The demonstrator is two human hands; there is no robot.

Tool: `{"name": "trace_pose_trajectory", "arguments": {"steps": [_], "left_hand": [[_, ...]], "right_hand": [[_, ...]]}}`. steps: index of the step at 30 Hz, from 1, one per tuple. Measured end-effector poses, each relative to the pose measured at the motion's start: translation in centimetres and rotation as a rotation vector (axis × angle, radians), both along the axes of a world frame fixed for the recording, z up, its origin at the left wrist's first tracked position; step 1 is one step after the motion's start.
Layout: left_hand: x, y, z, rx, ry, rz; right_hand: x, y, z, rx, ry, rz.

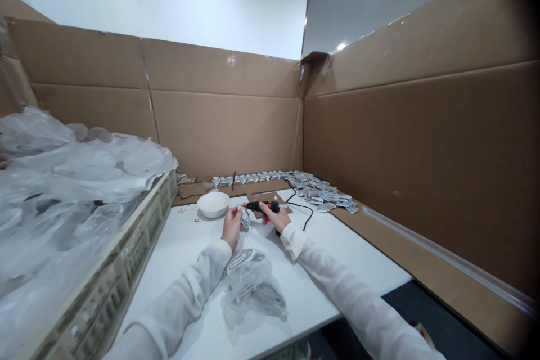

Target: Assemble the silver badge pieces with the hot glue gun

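My left hand (232, 228) is closed on a small silver-grey plastic part (245, 217), held up over the white table. In my right hand (276, 217) is a black hot glue gun (257, 206) with an orange-red tip and a red trigger. Its nozzle points left and meets the top of the part, though I cannot tell whether they touch. A white glue stick (283, 206) shows at the gun's rear. Nearer to me, between my forearms, lies a clear plastic bag (253, 288) with similar parts in it.
Left of my hands stands a white bowl (213, 204). A cream crate (139, 236) heaped with plastic bags (84, 163) lines the left side. Similar parts form a row (248, 178) and a pile (323, 190) at the back. A black cord (310, 214) curves rightward. Cardboard walls (228, 124) surround the table.
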State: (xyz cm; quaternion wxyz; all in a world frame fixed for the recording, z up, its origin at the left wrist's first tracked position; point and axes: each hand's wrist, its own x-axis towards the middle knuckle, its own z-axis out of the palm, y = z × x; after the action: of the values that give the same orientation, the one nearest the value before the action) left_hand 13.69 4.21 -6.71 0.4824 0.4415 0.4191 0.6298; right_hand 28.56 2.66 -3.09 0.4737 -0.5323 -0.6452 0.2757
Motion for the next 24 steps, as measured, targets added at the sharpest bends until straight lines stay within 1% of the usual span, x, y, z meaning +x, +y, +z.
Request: {"name": "trace_pose_trajectory", "arguments": {"steps": [5,17,21,24], "left_hand": [[0.05,-0.21,0.27,-0.009,-0.009,-0.012],[0.06,-0.10,0.22,-0.018,0.018,-0.006],[0.09,-0.20,0.33,-0.017,0.019,-0.009],[0.08,-0.21,0.32,-0.021,0.007,-0.015]], "right_hand": [[0.01,-0.08,-0.05,-0.010,-0.004,-0.002],[0.03,0.32,-0.38,-0.011,-0.076,-0.028],[0.04,0.16,-0.21,-0.031,-0.105,-0.033],[-0.01,-0.11,0.02,-0.011,-0.111,-0.041]]}}
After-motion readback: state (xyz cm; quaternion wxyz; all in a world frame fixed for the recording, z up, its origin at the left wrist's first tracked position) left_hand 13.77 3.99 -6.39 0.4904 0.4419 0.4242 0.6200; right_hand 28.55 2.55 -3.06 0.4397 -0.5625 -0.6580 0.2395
